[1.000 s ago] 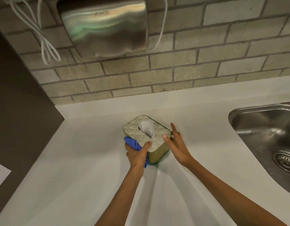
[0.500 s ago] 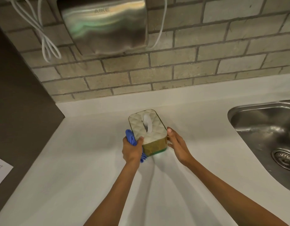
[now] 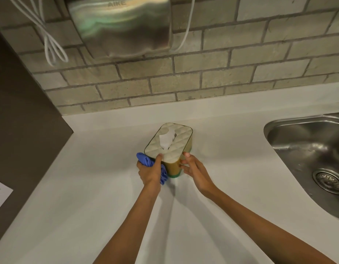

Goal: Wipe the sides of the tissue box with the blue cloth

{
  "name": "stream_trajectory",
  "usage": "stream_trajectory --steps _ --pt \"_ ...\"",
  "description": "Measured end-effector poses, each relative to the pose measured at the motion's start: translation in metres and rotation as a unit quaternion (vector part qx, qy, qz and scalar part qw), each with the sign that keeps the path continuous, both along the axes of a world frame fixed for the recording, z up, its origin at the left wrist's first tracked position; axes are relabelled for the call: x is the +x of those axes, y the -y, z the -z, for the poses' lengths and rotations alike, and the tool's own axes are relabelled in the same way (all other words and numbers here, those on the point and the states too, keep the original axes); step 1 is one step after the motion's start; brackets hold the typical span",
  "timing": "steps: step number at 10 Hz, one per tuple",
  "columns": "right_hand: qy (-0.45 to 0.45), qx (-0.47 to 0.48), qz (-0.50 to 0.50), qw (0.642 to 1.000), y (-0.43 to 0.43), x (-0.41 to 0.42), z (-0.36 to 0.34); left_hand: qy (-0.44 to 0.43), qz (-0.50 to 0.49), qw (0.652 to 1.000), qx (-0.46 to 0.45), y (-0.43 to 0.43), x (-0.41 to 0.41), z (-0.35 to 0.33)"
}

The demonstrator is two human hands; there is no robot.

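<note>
Head view: a white tabletop carries the tissue box near its middle, well apart from the steel sink. The box looks light and stiff, likely to slide unless braced. The right hand rests open-fingered against its near right side; the left hand is clenched on the soft blue cloth, pressing the near left side. The far sides are hidden.

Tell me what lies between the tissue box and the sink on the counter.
Nothing: in the head view, the white counter is bare between the tissue box and the sink.
</note>
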State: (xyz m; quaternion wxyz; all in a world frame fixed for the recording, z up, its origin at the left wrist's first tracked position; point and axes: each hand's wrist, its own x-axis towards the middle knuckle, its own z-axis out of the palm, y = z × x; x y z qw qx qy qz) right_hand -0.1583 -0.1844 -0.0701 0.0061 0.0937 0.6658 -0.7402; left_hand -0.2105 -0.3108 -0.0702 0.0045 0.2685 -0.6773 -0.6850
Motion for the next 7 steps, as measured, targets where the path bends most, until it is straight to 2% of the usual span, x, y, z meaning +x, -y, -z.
stream_trajectory --steps 2,3,4,5,6,7 --pt "0.017 0.009 -0.045 0.999 0.015 0.002 -0.001 0.0 0.003 0.999 -0.041 0.011 -0.013 -0.004" --pt "0.03 0.063 -0.051 0.996 0.014 -0.003 -0.004 0.007 -0.009 1.0 -0.019 0.017 -0.014 -0.007" --pt "0.026 0.136 0.013 0.99 0.012 -0.003 -0.002 0.032 -0.027 0.996 0.075 0.029 -0.006 -0.013" --pt "-0.022 0.17 0.017 0.985 0.018 0.008 -0.005 0.033 -0.016 0.988 0.148 0.036 0.019 -0.024" --pt "-0.076 0.226 -0.077 0.968 0.029 0.023 -0.011 0.029 0.049 0.987 0.148 0.034 0.046 -0.03" --pt "-0.058 0.167 -0.128 0.976 0.034 0.034 -0.014 0.036 0.102 0.991 0.076 0.026 0.069 -0.039"
